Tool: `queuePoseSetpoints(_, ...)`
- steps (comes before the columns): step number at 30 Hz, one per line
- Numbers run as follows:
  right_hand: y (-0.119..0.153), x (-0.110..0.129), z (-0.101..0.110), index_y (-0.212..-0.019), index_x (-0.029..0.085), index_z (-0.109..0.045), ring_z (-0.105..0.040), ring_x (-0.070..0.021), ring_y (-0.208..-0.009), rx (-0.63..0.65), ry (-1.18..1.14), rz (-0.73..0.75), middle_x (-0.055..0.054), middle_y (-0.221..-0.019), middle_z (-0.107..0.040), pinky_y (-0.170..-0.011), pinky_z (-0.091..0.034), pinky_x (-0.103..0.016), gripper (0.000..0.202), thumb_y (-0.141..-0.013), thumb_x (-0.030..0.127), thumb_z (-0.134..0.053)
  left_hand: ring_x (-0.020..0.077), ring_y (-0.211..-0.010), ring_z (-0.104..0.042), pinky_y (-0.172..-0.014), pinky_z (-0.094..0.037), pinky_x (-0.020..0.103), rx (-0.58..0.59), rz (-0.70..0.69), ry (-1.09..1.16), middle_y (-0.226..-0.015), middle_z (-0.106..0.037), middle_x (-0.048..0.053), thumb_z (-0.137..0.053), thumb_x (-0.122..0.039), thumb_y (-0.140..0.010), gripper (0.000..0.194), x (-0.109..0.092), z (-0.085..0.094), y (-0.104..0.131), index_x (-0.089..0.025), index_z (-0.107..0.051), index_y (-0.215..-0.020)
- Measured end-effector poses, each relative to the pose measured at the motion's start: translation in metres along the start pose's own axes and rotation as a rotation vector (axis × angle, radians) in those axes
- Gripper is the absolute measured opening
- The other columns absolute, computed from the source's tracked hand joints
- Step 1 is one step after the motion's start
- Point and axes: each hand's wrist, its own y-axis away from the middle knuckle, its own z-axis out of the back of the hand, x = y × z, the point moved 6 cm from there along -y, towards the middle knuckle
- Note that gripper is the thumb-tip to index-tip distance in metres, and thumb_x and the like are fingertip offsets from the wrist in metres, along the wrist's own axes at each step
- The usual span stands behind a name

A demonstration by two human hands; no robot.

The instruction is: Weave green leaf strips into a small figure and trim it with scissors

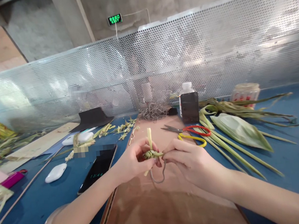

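My left hand point(140, 158) is closed around a small woven piece of green leaf strips point(148, 154), with one pale strip standing straight up from it. Fingers of my right hand point(187, 157) pinch at the right end of the same piece, where a leaf strip sticks out. A grey cord point(160, 181) hangs in a loop below, between both hands; its ends are hidden by the fingers. Both hands are above a brown wooden board point(153, 210). Just beyond my right hand lie scissors point(193, 131) with red and yellow handles, blades apart.
Tangled grey cord point(153, 111) and a dark-filled bottle point(189, 104) stand at the board's far end. Long green leaves point(241, 131) and a jar point(245, 94) are right. A phone point(99, 168), a white case point(55, 172) and leaf scraps point(126, 127) lie left. A perforated metal screen point(154, 55) rises behind.
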Motion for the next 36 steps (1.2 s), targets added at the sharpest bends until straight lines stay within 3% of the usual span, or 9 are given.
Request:
queuePoseSetpoints(5,0.001,0.002,-0.002,-0.086,0.013,-0.066,-0.056,-0.0159,-0.074,0.059,-0.013,-0.013,-0.008,-0.085,-0.059,-0.068,-0.049,-0.027,0.026,-0.087,0.005,-0.041,0.0083,-0.067,-0.059,-0.056,-0.038,0.019,-0.004,0.03,0.098,-0.075,-0.062,-0.002,-0.057,-0.008,-0.078,0.016,-0.002,-0.002,0.0,-0.019,-0.051,-0.087)
queuePoseSetpoints(14,-0.001,0.005,-0.001,-0.082,0.016,-0.054,-0.054,-0.0134,-0.07,0.139,-0.091,-0.18,-0.003,-0.079,-0.056,-0.064,-0.046,-0.025,0.018,-0.087,0.003,-0.043,0.0058,-0.059,-0.049,-0.053,-0.033,0.019,-0.009,0.15,0.358,-0.073,-0.054,-0.004,-0.059,-0.009,-0.072,0.017,0.004,-0.006,0.0,-0.018,-0.052,-0.085)
queuePoseSetpoints(21,-0.002,0.01,0.001,-0.08,0.016,-0.054,-0.052,-0.0129,-0.067,0.101,-0.05,-0.135,-0.003,-0.077,-0.056,-0.059,-0.047,-0.023,0.021,-0.088,0.004,-0.038,0.0048,-0.053,-0.041,-0.05,-0.028,0.02,-0.071,0.167,0.22,-0.067,-0.048,-0.006,-0.067,-0.021,-0.077,0.018,0.006,-0.005,0.001,-0.02,-0.049,-0.081)
queuePoseSetpoints(28,0.0,0.01,-0.002,-0.084,0.015,-0.059,-0.053,-0.0145,-0.073,0.16,0.012,-0.07,-0.007,-0.085,-0.057,-0.064,-0.05,-0.025,0.026,-0.081,-0.001,-0.039,0.0056,-0.055,-0.045,-0.052,-0.031,0.02,-0.081,0.198,0.285,-0.066,-0.051,-0.006,-0.066,-0.02,-0.077,0.015,0.006,-0.006,0.0,-0.019,-0.051,-0.079)
queuePoseSetpoints(36,-0.001,0.004,-0.002,-0.09,0.016,-0.056,-0.054,-0.014,-0.071,0.121,-0.065,-0.183,-0.004,-0.082,-0.057,-0.064,-0.05,-0.025,0.022,-0.089,0.006,-0.037,0.007,-0.059,-0.051,-0.057,-0.036,0.02,-0.111,0.194,0.328,-0.067,-0.056,-0.005,-0.061,-0.015,-0.078,0.008,0.005,-0.007,0.0,-0.018,-0.054,-0.08)
